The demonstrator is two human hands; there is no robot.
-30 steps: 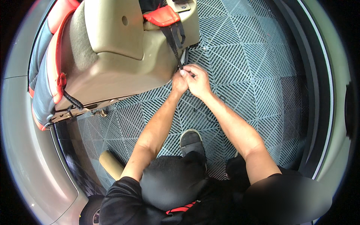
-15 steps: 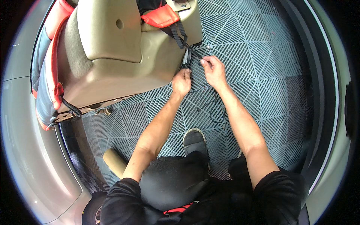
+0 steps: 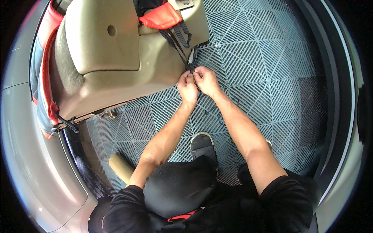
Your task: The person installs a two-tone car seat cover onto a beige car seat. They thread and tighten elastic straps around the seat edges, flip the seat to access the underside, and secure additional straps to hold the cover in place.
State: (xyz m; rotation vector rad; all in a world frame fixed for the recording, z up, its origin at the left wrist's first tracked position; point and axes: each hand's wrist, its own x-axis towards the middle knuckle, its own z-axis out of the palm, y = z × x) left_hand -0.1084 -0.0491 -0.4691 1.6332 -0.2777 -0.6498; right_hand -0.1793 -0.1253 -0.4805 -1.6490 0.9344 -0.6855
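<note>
A beige moulded panel stands ahead of me, with a red cover on its top edge. From that cover a thin black strap runs down to my fingers. My left hand is closed, thumb and fingers pinching the black strap's lower part near the panel's lower right corner. Pressed up against it, my right hand pinches at the same spot; the exact piece between its fingertips is too small to make out. Just above the hands shows a pale, narrow piece.
Grey ribbed floor tiles spread beneath. To the left are a red-and-blue padded piece with a black rope and a silver car body. A tan rounded object lies beside my left arm. A dark-edged car body curves along the right.
My right hand has come left and slightly down, from apart to touching the left hand. The strap now runs straighter from the red cover to my fingers. The view has shifted slightly.
</note>
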